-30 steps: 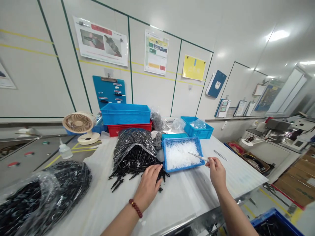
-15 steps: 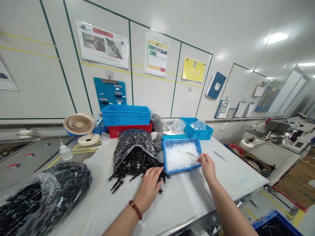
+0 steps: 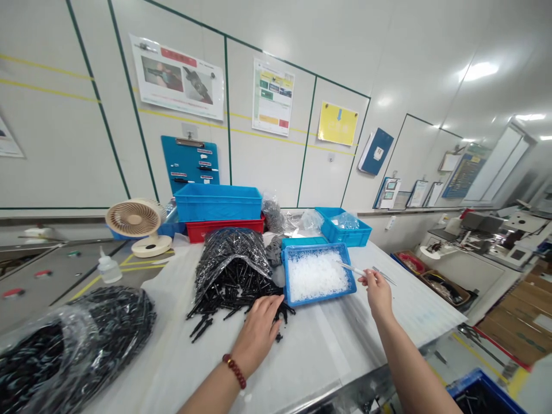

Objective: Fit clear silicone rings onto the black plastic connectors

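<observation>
Blk parts lie on wht bench by wall.

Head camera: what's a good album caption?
Right hand holds a thin tool over white pieces; left hand beside black parts.

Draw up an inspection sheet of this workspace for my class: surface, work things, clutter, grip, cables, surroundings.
Surface: white-topped table.
Work things: black parts in and spilling from an open clear bag; blue tray of small white pieces; slim pointed tool reaching over it.
Clutter: fan; squeeze bottle; second bag of dark parts; blue bin stacked on red bin; another slim tool on the table.
Grip: right hand holds the slim pointed tool; left hand is at the black parts, whether holding one is hidden.
Cables: nothing seen for certain.
Surroundings: wall with posters, yellow sign and blue clipboard.
</observation>
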A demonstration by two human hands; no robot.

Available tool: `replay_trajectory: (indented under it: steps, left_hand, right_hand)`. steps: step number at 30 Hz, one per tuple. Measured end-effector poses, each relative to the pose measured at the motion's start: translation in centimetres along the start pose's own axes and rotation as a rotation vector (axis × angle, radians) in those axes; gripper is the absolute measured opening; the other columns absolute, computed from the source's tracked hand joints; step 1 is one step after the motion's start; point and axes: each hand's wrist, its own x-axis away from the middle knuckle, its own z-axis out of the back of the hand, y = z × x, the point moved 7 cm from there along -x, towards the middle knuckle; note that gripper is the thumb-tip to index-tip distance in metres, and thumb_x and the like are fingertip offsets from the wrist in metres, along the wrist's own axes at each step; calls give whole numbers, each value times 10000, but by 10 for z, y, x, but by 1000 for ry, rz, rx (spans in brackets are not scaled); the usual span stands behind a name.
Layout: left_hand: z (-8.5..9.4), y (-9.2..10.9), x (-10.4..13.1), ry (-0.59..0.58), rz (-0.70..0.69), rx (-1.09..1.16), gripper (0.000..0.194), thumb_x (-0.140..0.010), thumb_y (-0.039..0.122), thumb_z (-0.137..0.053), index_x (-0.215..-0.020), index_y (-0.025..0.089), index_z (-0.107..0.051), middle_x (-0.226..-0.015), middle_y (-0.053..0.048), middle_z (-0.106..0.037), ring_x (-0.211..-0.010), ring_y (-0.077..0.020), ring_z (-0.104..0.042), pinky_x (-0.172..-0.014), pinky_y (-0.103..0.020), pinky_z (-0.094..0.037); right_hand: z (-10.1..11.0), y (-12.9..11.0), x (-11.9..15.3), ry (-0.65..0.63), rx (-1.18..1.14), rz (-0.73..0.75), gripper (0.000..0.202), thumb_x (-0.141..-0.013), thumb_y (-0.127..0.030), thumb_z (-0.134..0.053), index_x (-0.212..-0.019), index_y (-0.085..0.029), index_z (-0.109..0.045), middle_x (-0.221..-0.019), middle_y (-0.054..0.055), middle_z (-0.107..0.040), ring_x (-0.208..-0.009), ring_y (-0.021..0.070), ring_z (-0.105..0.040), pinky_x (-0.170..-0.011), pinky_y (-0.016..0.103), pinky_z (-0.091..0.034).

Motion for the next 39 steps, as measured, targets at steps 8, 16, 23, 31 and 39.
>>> replay_trajectory:
  steps: [8,16,23,31,39]
  left_hand:
    - [1,-1,0,5,3,-3,418,-839,141,-433,-1251,209,-431,-1168,-93,-539,-1092,-240,-482,-927,-454,-452]
    - [2,1,0,9,9,-9,417,-836,143,-438,-1246,215,-440,-1165,-87,-543,-1090,-239,-488,-919,-434,-463]
    - [-1,0,1,-2,6,-24,419,-832,129,-427,-1245,200,-436,-1164,-90,-537,-1100,-249,-480,-925,-455,-457]
    - [1,0,1,13,-2,15,433,-824,112,-433,-1244,216,-440,-1144,-89,-545,-1071,-230,-496,-917,-435,-458]
    - [0,-2,1,34,-5,16,430,-822,109,-434,-1238,215,-446,-1147,-86,-548,-1071,-226,-499,-925,-427,-456]
  right_hand:
    - [1,-8,-3,6,106,73,408,-717,-589,-413,-726,-200,-537,-614,45,-635,-624,196,-562,-622,304,-411]
    - [-5,-25,-11,-21,343,99,260,-769,-440,-435,-736,-219,-568,-663,26,-649,-617,186,-546,-545,266,-319]
    - [-6,-38,-10,-29,486,112,186,-789,-370,-464,-780,-244,-600,-681,9,-646,-641,179,-533,-516,247,-249]
    - [-24,-41,-27,-85,444,126,174,-746,-377,-513,-650,-246,-577,-578,-3,-622,-565,172,-515,-512,256,-235]
    - [-52,-13,-32,-174,155,20,313,-689,-511,-452,-606,-216,-517,-552,32,-636,-551,181,-566,-487,263,-375]
